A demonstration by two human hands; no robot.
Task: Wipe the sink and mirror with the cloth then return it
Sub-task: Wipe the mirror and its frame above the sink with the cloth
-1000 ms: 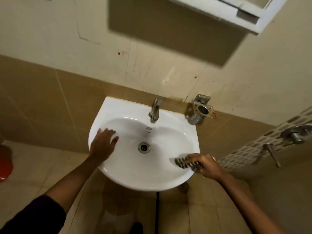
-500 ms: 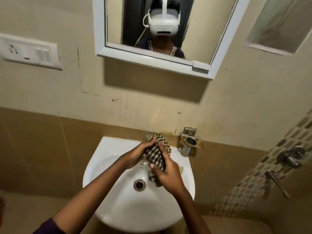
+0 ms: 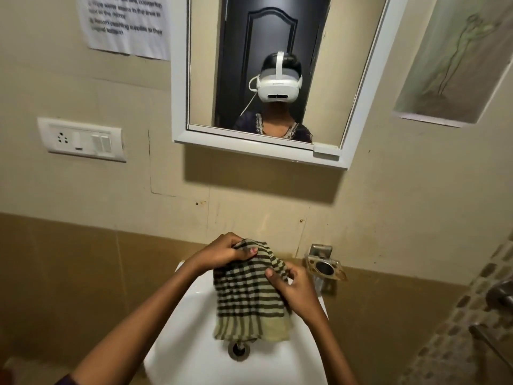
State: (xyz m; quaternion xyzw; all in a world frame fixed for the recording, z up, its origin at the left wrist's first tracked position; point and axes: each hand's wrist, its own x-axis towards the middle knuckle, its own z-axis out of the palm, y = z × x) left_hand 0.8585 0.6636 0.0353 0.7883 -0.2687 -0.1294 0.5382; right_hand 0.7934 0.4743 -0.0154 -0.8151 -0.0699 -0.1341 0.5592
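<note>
A striped dark-and-beige cloth (image 3: 249, 298) hangs spread out above the white sink (image 3: 188, 345), held by both hands. My left hand (image 3: 224, 251) pinches its top left edge. My right hand (image 3: 294, 287) grips its right edge. The cloth's lower hem hangs just over the drain (image 3: 238, 350) and hides the tap. The white-framed mirror (image 3: 347, 79) is on the wall above, showing a person with a white headset and a dark door behind.
A metal holder (image 3: 324, 266) is fixed to the wall right of the sink. A switch plate (image 3: 80, 140) and a paper notice (image 3: 125, 26) are on the left wall. A wall niche (image 3: 455, 73) and shower fittings (image 3: 499, 295) are at the right.
The view tilted up from the sink to the mirror. The cloth, bunched at the sink's right rim in my right hand, is now held up and spread open by both hands.
</note>
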